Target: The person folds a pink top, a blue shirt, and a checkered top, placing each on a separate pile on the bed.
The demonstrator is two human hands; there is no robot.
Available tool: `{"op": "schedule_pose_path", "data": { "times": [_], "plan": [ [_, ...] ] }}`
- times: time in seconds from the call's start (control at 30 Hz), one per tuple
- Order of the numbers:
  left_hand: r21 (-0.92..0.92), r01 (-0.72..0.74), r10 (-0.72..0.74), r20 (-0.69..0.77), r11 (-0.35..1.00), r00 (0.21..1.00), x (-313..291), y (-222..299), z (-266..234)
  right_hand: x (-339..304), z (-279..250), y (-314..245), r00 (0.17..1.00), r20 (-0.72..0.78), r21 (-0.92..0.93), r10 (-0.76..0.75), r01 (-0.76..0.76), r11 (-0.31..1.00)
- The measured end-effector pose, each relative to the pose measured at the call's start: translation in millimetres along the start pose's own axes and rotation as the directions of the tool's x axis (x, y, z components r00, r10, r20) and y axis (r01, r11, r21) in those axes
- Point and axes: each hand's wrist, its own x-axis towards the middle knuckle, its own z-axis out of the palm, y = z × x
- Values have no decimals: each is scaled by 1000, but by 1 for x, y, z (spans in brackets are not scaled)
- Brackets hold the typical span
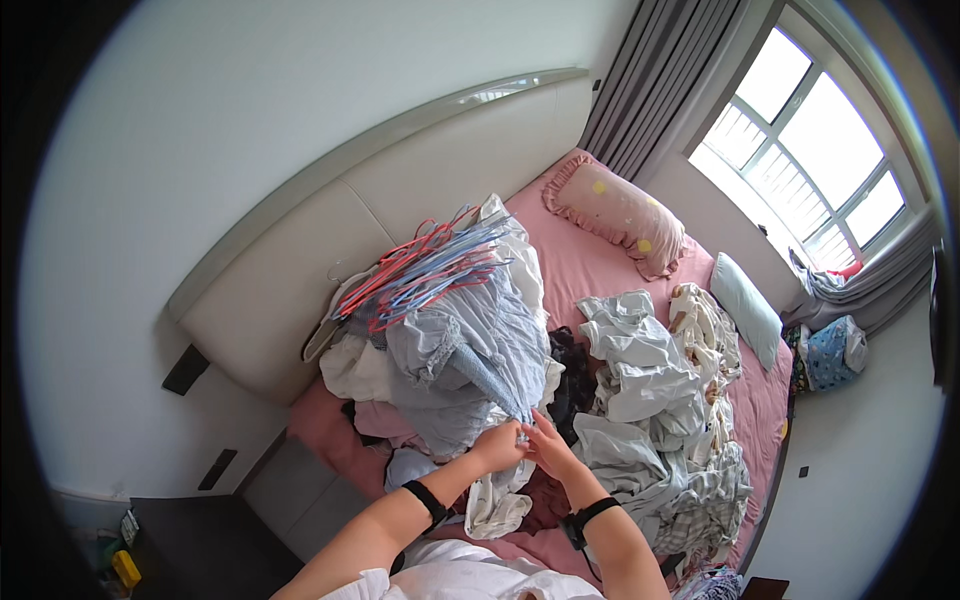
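My left hand (499,446) is closed on the lower tip of a light blue garment (475,325), which stretches up and away over a clothes pile. Close beside it, my right hand (550,446) pinches the same gathered tip, its fingers pointing up and partly overlapping the cloth. What the fingertips hold exactly is small and partly hidden. On top of the garment's far end lies a heap of red and blue clothes hangers (430,268). Both wrists wear black bands.
White and grey clothes (640,375) are heaped to the right on the pink bed (540,235), with black cloth (572,385) between the piles. A ruffled pink pillow (620,215) and a pale blue pillow (747,310) lie beyond. The beige headboard (300,225) borders the far left.
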Motion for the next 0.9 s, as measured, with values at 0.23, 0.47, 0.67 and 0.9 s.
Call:
{"op": "schedule_pose_path", "data": {
  "times": [0.23, 0.47, 0.67, 0.9],
  "plan": [
    [-585, 131, 113, 362, 800, 925, -22, 1, 9, -12, 1, -21, 979, 93, -106, -183, 193, 975],
    [-850, 479, -378, 378, 218, 845, -15, -38, 4, -79, -9, -16, 937, 174, -814, -303, 310, 492],
    [-830, 455, -385, 324, 324, 864, 15, -46, 6, -152, -97, 48, 993, 60, -938, -100, 90, 334],
    [-460, 168, -206, -34, 872, 978, 51, -51, -69, -161, -103, 26, 744, -534, -636, -402, -40, 771]
  ]
}}
